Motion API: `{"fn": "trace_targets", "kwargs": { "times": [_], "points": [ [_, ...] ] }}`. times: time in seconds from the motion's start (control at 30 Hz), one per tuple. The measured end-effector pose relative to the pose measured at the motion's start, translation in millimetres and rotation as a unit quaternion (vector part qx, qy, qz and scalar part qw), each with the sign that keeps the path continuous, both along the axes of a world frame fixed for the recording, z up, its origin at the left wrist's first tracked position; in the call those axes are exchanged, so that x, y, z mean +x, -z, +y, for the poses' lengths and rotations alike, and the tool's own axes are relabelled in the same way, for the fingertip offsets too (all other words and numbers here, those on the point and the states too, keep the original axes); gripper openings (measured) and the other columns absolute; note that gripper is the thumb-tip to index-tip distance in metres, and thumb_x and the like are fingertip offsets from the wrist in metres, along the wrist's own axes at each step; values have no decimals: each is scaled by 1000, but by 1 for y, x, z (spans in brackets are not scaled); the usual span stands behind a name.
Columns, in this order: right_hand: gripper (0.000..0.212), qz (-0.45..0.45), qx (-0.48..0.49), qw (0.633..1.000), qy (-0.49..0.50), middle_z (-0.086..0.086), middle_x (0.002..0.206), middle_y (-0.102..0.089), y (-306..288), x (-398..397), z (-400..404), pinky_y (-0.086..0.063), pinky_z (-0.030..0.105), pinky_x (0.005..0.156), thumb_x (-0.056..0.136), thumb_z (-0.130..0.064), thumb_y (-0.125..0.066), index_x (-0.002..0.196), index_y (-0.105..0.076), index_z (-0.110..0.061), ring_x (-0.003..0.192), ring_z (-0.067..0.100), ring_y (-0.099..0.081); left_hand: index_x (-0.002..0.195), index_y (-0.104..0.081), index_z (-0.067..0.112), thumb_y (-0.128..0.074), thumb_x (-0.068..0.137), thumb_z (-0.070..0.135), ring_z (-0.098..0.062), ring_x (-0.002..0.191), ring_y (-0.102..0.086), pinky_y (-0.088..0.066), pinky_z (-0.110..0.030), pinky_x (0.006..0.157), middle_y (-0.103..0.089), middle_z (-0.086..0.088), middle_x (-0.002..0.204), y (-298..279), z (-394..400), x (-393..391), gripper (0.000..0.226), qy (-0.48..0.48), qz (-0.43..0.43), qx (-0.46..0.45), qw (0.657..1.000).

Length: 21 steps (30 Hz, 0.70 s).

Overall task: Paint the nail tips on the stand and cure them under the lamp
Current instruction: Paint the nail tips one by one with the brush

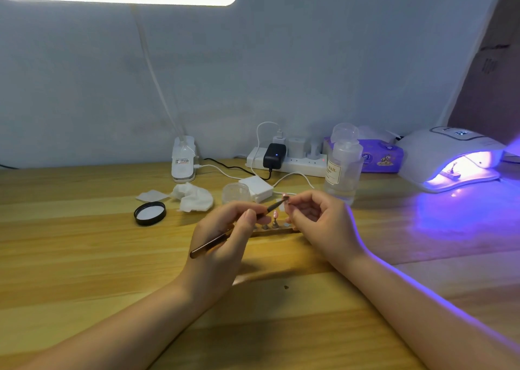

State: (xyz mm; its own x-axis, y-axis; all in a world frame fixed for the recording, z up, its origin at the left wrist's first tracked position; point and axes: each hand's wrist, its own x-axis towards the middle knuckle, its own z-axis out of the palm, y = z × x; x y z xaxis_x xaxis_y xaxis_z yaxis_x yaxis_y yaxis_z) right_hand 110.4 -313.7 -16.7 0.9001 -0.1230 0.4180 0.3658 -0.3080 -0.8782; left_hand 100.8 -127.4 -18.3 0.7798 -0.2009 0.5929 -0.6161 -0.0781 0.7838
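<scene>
My left hand point(225, 234) grips a slim brown nail brush point(213, 241), whose tip reaches a small pink nail tip point(285, 198). My right hand point(318, 220) pinches the holder of that nail tip, lifted above the table. Just beyond and between my hands lies the long stand point(277, 229) with a few pegs, one carrying a pink nail tip point(275, 214). At the right, the white curing lamp point(450, 155) glows violet, with a small holder visible inside it.
On the wooden table point(84, 257) lie a black jar lid point(150, 213), crumpled wipes point(194, 198), a clear small jar point(236, 193), a pump bottle point(343, 167), a power strip point(287, 158), a purple tissue pack point(380, 157) and a clip desk lamp point(183, 155).
</scene>
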Motion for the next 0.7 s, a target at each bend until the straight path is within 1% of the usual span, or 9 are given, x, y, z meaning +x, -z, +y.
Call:
{"fn": "trace_targets", "kwargs": {
  "times": [0.1, 0.13, 0.2, 0.27, 0.4, 0.5, 0.6, 0.63, 0.7],
  "points": [
    [16, 0, -2, 1000, 9, 9, 82, -71, 1, 1, 0, -58, 37, 75, 85, -3, -67, 87, -67, -19, 79, 25, -70, 99, -70, 13, -50, 90, 32, -21, 93, -69, -54, -29, 80, -74, -4, 91, 0, 1, -1, 29, 21, -5, -7, 1000],
    [16, -3, -3, 1000, 14, 8, 80, -71, 1, 1, 0, -58, 35, 74, 85, -4, -67, 86, -66, -20, 78, 24, -69, 99, -70, 14, -49, 90, 33, -20, 93, -69, -53, -27, 80, -73, -3, 91, 0, 1, -1, 29, 18, -8, -6, 1000],
    [14, -12, -5, 999, 30, 6, 78, -70, 2, 2, -1, -58, 33, 72, 84, -8, -69, 84, -65, -21, 76, 23, -69, 100, -68, 19, -48, 92, 34, -11, 93, -68, -50, -17, 78, -73, 4, 92, 0, 0, -1, 26, -8, -13, -4, 1000],
    [12, -9, -1, 999, 42, 5, 77, -70, 3, 4, -2, -58, 36, 72, 83, -9, -70, 83, -65, -20, 76, 22, -69, 102, -66, 22, -50, 95, 32, -5, 93, -66, -47, -10, 75, -72, 9, 94, -1, 0, 1, 20, -38, -11, -11, 999],
    [11, 10, -6, 999, 46, 3, 75, -71, 4, 6, -4, -59, 38, 71, 82, -12, -71, 81, -67, -22, 74, 20, -70, 108, -64, 18, -48, 93, 29, -6, 95, -65, -48, -11, 74, -71, 11, 97, 1, -1, 5, 24, -60, 36, -42, 997],
    [10, 11, -12, 998, 58, -1, 70, -71, 6, 8, -5, -58, 32, 67, 81, -17, -73, 76, -69, -25, 69, 18, -68, 111, -63, 15, -49, 92, 30, -4, 98, -65, -48, -10, 77, -70, 10, 99, 1, -2, 4, 27, -52, 49, -46, 996],
    [5, 11, -58, 996, 67, -14, 64, -65, 7, 10, -6, -47, 22, 58, 80, -26, -73, 76, -70, -26, 56, 3, -56, 111, -63, 14, -51, 93, 30, -1, 98, -65, -46, -8, 77, -71, 8, 98, 0, -3, 2, 27, -55, 51, -48, 996],
    [5, 10, -71, 995, 68, -16, 61, -62, 8, 11, -7, -43, 20, 56, 80, -28, -73, 76, -70, -27, 54, 0, -51, 111, -63, 13, -52, 95, 30, 0, 98, -64, -45, -7, 77, -71, 6, 98, 0, -3, 2, 26, -58, 53, -48, 996],
    [6, 10, -89, 994, 69, -12, 58, -57, 9, 12, -8, -40, 22, 56, 80, -29, -73, 76, -70, -26, 54, 0, -46, 111, -63, 13, -52, 96, 31, 1, 97, -64, -45, -6, 76, -70, 3, 100, -1, -3, 2, 26, -63, 58, -49, 995]
  ]
}}
